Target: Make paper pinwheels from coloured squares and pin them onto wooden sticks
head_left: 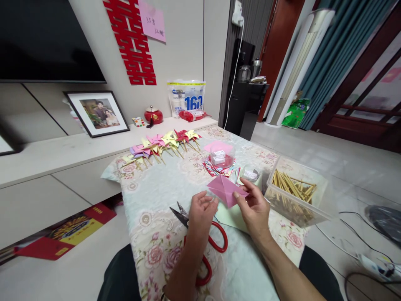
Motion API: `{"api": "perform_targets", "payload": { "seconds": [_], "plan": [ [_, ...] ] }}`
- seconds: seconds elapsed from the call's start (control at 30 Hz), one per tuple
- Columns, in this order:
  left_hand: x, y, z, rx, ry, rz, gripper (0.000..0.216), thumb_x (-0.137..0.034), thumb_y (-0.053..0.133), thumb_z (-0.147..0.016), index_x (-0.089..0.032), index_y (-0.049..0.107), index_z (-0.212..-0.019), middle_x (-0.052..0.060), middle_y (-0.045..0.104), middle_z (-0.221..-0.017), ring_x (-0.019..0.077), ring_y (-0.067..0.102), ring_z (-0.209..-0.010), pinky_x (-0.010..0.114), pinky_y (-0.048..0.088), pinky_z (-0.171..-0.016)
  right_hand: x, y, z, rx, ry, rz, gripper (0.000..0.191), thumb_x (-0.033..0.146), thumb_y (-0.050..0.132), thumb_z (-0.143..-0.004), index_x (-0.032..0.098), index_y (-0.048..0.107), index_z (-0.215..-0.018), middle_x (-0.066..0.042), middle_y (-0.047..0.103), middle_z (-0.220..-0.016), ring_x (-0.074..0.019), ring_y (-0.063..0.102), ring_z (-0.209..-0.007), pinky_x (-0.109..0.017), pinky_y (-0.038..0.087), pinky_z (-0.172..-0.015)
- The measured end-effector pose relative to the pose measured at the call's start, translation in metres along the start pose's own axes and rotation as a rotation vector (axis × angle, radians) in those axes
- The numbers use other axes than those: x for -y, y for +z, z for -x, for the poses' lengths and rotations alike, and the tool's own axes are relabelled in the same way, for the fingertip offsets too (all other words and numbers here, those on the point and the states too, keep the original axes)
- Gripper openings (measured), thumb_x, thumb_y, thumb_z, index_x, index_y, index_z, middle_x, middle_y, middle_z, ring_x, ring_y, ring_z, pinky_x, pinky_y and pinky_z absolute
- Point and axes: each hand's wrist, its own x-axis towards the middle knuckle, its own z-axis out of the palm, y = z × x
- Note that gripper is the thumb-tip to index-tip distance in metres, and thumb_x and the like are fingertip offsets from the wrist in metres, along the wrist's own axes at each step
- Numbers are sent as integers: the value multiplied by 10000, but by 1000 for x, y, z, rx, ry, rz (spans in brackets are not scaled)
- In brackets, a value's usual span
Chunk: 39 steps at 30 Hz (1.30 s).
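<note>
My right hand [255, 205] pinches a folded square of pink paper [223, 189] at its right corner, the thumb lying on top. Crease lines cross the sheet. My left hand [203, 208] is by the paper's lower left edge, its fingers loosely bent and apart, with nothing visibly gripped; whether the thumb touches the sheet I cannot tell. Beneath my left wrist lie scissors with red handles [224, 240], blades spread, partly hidden by the forearm. Pale green paper [233, 218] rests under the pink sheet, between my hands.
Several paper pinwheels on sticks [171, 142] lie at the table's far left. A clear bin of sticks [296, 188] stands at right. Behind the pink sheet are a round clear container [222, 155], patterned papers [211, 167] and a small clear dish [251, 172]. A floral cloth [163, 234] covers the table.
</note>
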Motion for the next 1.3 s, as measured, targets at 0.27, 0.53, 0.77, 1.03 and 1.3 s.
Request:
{"api": "perform_targets", "payload": {
  "seconds": [0.27,0.53,0.77,1.03,1.3],
  "plan": [
    [-9,10,15,348,-78,245,474,-534,678,-811,-134,698,-1064,135,723,-1038,253,677,-978,365,532,-853,9,-3,6,248,-574,365,432,47,502,-898,227,549,-1288,-91,684,-959,-233,630,-841,-382,520,-724],
    [-20,7,14,345,-159,392,224,-348,767,-767,-168,717,-889,75,749,-905,205,681,-861,300,525,-800,28,0,6,591,-655,394,329,263,618,-904,162,580,-1216,-120,686,-1026,-279,596,-933,-454,448,-789],
    [-18,-4,8,315,-142,327,293,-274,783,-728,-169,743,-998,83,764,-900,266,703,-899,346,541,-786,18,-11,-2,252,-314,142,174,212,540,-943,218,690,-1032,-79,693,-945,-241,617,-901,-412,473,-794],
    [-28,-15,14,616,-311,229,337,-298,810,-685,-122,758,-968,71,719,-748,174,639,-631,278,502,-624,7,-16,-18,456,592,-631,405,218,807,-684,233,744,-1084,-65,749,-1036,-215,667,-924,-346,512,-836],
    [-28,-21,19,904,-424,128,443,-321,832,-649,-80,744,-1009,99,706,-845,139,591,-652,232,440,-619,18,-27,-20,839,244,-602,415,297,823,-755,334,728,-1158,-53,403,-1569,-310,330,-1456,-472,339,-1135]
  ]
}}
